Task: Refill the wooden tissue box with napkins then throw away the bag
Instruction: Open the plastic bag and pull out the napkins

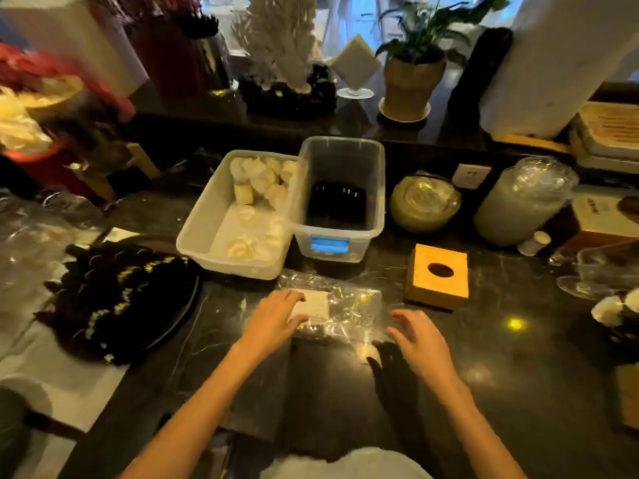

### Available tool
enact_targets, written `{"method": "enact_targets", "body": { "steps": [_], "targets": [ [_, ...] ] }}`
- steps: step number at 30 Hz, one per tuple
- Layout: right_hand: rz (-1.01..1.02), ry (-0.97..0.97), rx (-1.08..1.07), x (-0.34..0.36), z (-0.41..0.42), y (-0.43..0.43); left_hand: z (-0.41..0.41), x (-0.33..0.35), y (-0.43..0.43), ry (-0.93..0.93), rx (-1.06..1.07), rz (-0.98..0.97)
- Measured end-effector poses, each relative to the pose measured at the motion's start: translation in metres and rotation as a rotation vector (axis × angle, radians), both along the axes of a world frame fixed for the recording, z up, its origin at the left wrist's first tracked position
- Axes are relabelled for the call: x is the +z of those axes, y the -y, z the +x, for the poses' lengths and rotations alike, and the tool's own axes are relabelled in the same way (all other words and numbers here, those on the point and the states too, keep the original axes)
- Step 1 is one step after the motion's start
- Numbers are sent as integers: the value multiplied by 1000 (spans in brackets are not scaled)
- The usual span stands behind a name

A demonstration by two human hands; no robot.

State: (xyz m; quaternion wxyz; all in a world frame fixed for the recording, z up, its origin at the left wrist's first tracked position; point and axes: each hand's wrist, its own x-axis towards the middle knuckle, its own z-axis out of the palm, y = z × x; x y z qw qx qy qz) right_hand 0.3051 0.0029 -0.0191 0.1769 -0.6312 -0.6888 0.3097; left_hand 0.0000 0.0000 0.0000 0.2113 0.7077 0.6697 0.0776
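Resting on the dark counter (484,340), the clear bag (349,305) of napkins (313,304) lies left of the wooden tissue box (437,276). Your left hand (273,319) presses the napkins through the plastic, fingers loosely curled. Your right hand (416,337) hovers at the bag's edge, fingers spread, gripping nothing.

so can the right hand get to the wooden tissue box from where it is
Probably yes: the right hand hovers open over bare counter, and the wooden tissue box sits just beyond it with nothing between.

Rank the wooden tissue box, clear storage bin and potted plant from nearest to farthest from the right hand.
From the right hand:
1. wooden tissue box, just ahead, slightly right.
2. clear storage bin, farther back, to the left.
3. potted plant, on the rear ledge.
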Motion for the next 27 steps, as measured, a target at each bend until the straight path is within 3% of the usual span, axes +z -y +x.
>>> {"method": "enact_targets", "body": {
  "steps": [4,9,14,19,23,27],
  "targets": [
    [115,346,310,-21,-63,0,-18,-29,-19,-260,-310,-84],
    [91,497,361,-37,-93,-2,-41,-55,-26,-277,-480,-6],
    [142,462,318,-36,-100,-2,-55,-58,-34,-182,-519,114],
    [251,302,191,5,-95,-22,-71,-33,-51,-166,-384,191],
    [270,209,110,54,-87,-54,-83,5,-72,77,-381,188],
    [252,254,104,102,-69,-80,-85,52,-91,195,-380,251]
  ]
}}
